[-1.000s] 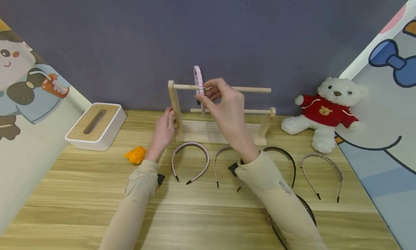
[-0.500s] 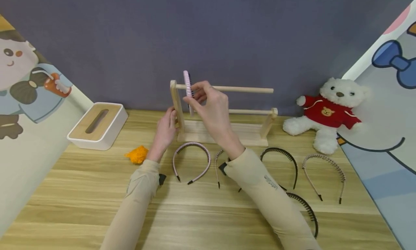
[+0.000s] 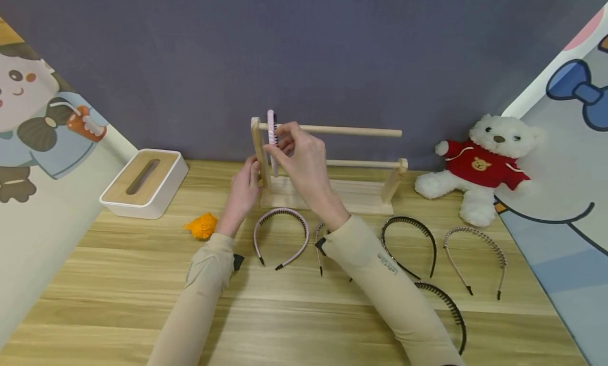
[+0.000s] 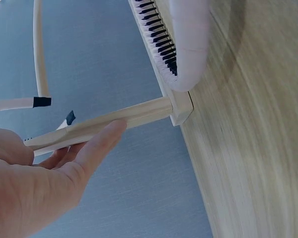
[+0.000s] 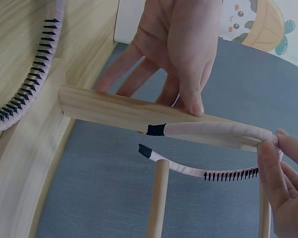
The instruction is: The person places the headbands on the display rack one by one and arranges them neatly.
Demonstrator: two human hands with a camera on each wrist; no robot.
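A wooden two-bar headband rack stands against the back wall. My left hand grips its left upright, thumb on one face and fingers on the other, as the left wrist view shows. With thumb and fingers, my right hand pinches a pale pink toothed headband near its top. This headband straddles the upper bar close to the left upright. Its black-tipped ends point toward the base in the right wrist view. On the table in front of the rack lies another pink headband.
More headbands lie to the right, including a black one and a brownish one; my right arm partly covers some. A tissue box and orange yarn ball sit left. A white teddy bear sits right.
My right hand has moved the pink headband leftward along the upper bar to near the left upright, and slightly down. My left hand keeps its grip on the upright.
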